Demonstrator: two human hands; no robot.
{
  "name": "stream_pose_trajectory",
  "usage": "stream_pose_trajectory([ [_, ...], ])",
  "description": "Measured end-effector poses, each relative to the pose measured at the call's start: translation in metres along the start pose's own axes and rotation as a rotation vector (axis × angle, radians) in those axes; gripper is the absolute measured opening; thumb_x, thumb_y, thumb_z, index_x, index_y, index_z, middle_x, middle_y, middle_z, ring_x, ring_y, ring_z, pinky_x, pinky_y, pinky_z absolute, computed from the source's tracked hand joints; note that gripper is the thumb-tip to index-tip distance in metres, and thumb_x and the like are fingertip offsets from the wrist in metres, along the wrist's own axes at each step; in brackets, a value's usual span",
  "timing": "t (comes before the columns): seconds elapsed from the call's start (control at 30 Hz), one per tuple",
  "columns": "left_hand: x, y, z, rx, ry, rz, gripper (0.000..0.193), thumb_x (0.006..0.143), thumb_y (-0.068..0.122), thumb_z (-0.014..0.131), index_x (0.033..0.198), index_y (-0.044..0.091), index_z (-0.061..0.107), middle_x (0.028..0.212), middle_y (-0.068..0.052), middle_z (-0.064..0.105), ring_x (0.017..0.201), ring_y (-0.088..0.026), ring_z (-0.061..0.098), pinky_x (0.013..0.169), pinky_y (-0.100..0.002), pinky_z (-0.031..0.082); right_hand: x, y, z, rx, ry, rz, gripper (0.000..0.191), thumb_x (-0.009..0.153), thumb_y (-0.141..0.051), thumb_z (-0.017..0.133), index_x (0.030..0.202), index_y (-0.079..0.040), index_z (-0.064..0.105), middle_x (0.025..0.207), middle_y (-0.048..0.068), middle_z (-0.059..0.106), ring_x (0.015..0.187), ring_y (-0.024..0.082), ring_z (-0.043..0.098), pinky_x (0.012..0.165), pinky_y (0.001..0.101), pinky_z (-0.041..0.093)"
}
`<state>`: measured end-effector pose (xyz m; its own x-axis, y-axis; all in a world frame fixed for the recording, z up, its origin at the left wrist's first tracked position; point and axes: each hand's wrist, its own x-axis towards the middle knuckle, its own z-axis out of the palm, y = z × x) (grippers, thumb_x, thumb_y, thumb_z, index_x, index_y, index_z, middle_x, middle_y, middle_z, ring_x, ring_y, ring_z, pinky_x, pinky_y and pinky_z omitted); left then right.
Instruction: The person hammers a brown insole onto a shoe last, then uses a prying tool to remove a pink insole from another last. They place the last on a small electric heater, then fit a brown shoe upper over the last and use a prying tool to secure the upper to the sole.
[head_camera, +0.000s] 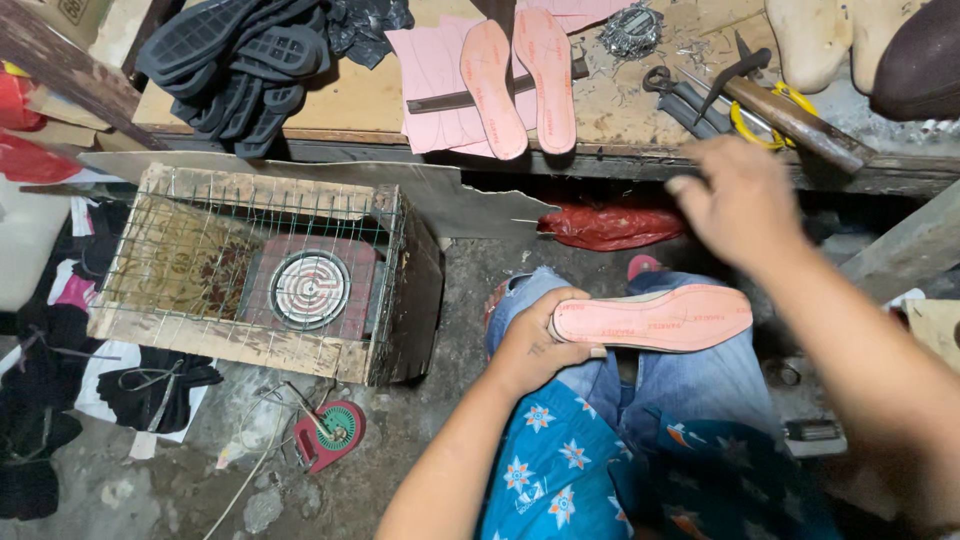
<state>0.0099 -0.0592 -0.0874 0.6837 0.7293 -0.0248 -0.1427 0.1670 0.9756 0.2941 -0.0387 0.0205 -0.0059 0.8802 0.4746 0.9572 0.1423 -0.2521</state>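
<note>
Head camera is looking down on a seated person's lap, where the left hand (535, 340) is gripping 1 pink insole (655, 318) by its heel end, fingers curled around the edge and holding it flat above knees in blue jeans (700, 375). Further up, the right hand (735, 200) is hovering, blurred, with loosely bent fingers holding nothing, just below the edge of a wooden workbench (600, 105). On that bench 2 more pink insoles (520, 80) are lying side by side on pink sheet material (430, 70), with black rubber outsoles (240, 65) piled to the left and a hammer (790, 115) and scissors (685, 95) to the right, near the hovering hand. Beside the left knee, a wire-covered wooden box (260, 270) is enclosing a round coil heater (310, 288) on the floor.
</note>
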Motion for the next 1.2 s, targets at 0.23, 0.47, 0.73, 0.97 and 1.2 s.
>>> stream_pose_trajectory([
  [0.23, 0.003, -0.002, -0.004, 0.025, 0.001, 0.007, 0.062, 0.077, -0.001, 0.084, 0.132, 0.003, 0.057, 0.116, -0.001, 0.067, 0.109, -0.010, 0.063, 0.098, -0.027, 0.053, 0.015, 0.103, -0.011, -0.523, -0.111, 0.249, 0.042, 0.087, -0.023, 0.075, 0.124, -0.004, 0.067, 0.115, 0.022, 0.066, 0.117, 0.042, 0.059, 0.099, 0.0537, 0.047],
  [0.47, 0.003, -0.002, -0.008, 0.062, 0.016, 0.004, 0.063, 0.076, 0.001, 0.085, 0.132, 0.004, 0.058, 0.116, -0.002, 0.067, 0.110, -0.010, 0.063, 0.099, -0.027, 0.052, -0.035, 0.049, -0.016, 0.044, 0.050, 0.445, 0.045, 0.102, -0.030, 0.069, 0.131, 0.002, 0.058, 0.127, 0.027, 0.063, 0.115, 0.044, 0.060, 0.098, 0.0518, 0.046],
  [0.73, 0.000, 0.013, -0.007, 0.098, -0.016, 0.039, 0.063, 0.080, 0.007, 0.084, 0.136, 0.004, 0.058, 0.123, -0.003, 0.068, 0.116, -0.013, 0.063, 0.105, -0.030, 0.051, -0.128, -0.094, -0.044, 0.462, -0.664, 0.705, 0.058, 0.083, -0.044, 0.070, 0.132, -0.013, 0.060, 0.098, 0.017, 0.076, 0.093, 0.028, 0.072, 0.083, 0.0414, 0.056],
  [0.97, -0.001, 0.022, -0.006, 0.057, -0.042, 0.070, 0.060, 0.080, 0.005, 0.082, 0.136, 0.002, 0.059, 0.124, -0.007, 0.069, 0.118, -0.015, 0.063, 0.108, -0.031, 0.049, -0.127, -0.104, -0.029, 0.393, -0.770, 0.677, 0.052, 0.088, -0.046, 0.066, 0.130, -0.015, 0.058, 0.101, 0.018, 0.076, 0.097, 0.034, 0.074, 0.086, 0.0438, 0.055],
  [1.2, -0.002, 0.017, -0.008, 0.083, -0.004, 0.043, 0.061, 0.079, 0.006, 0.082, 0.135, 0.003, 0.059, 0.125, -0.005, 0.067, 0.119, -0.014, 0.062, 0.106, -0.032, 0.049, -0.155, -0.094, -0.032, 0.457, -0.520, 0.507, 0.062, 0.088, -0.042, 0.064, 0.140, -0.011, 0.052, 0.101, 0.016, 0.070, 0.091, 0.029, 0.071, 0.079, 0.0401, 0.057],
])
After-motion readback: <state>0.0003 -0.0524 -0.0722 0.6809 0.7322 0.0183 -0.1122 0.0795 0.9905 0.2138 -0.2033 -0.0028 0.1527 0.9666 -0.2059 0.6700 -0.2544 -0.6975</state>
